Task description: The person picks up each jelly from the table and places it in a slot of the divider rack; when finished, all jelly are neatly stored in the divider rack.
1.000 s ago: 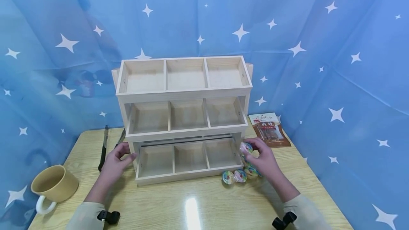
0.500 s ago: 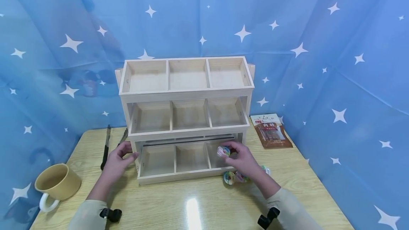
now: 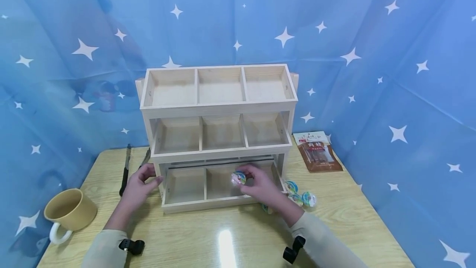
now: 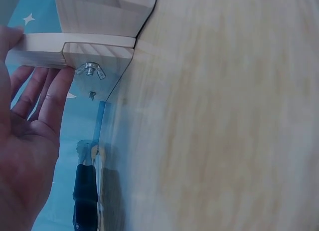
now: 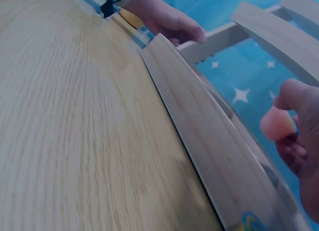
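Observation:
A three-tier wooden rack (image 3: 223, 108) stands on the table, each tier a tray split into three compartments. My right hand (image 3: 260, 187) pinches a small jelly cup (image 3: 237, 178) between thumb and fingers, over the bottom tray's middle compartment. Pink contents show through the same jelly cup (image 5: 274, 123) in the right wrist view. At the rack's lower left, my left hand (image 3: 139, 185) holds the side post (image 4: 37, 47), thumb on one face and fingers on the other. Several other jelly cups (image 3: 309, 199) lie by the rack's right front corner, partly hidden by my right arm.
A tan mug (image 3: 72, 210) with a white handle stands at the left. Two black-handled tools (image 3: 124, 177) lie left of the rack. A brown-and-white snack packet (image 3: 319, 154) lies at the back right. A blue star-patterned cloth (image 3: 372, 73) hangs behind the table.
My right hand has carried the jelly cup leftward from the pile, across the right compartment to the middle one of the bottom tray. My left hand has stayed at the post.

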`<state>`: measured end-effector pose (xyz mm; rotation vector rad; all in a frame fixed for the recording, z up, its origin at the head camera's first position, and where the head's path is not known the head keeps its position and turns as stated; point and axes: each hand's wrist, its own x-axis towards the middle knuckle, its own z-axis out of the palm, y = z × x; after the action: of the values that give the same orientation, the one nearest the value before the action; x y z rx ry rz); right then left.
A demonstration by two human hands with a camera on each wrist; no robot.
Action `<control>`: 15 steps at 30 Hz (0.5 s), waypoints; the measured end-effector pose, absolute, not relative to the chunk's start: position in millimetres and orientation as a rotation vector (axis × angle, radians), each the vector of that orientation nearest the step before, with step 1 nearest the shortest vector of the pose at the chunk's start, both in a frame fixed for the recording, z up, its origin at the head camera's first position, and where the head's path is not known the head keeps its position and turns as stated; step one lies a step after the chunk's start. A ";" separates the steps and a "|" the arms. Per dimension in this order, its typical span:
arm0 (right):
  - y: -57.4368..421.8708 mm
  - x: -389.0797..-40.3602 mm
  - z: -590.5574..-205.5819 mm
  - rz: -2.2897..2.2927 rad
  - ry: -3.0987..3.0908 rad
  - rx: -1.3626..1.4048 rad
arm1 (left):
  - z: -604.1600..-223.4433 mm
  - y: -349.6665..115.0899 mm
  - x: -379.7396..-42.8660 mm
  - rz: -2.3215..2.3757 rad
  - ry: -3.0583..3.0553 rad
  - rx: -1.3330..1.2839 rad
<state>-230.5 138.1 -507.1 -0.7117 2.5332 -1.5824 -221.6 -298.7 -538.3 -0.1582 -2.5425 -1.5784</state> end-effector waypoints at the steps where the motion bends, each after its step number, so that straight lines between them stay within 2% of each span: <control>1: 134.8 -231.3 -507.6 -1.581 2.520 -0.725 | -538.3 -298.3 -221.4 -1.581 -2.541 -0.153; 15: 87.4 -242.9 -507.2 -1.535 2.403 -0.861 | -533.5 -296.6 -221.9 -1.589 -2.556 -0.115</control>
<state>-242.9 87.4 -507.2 -0.8607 2.4025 -1.5352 -221.9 -296.6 -533.5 -0.1152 -2.5557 -1.5887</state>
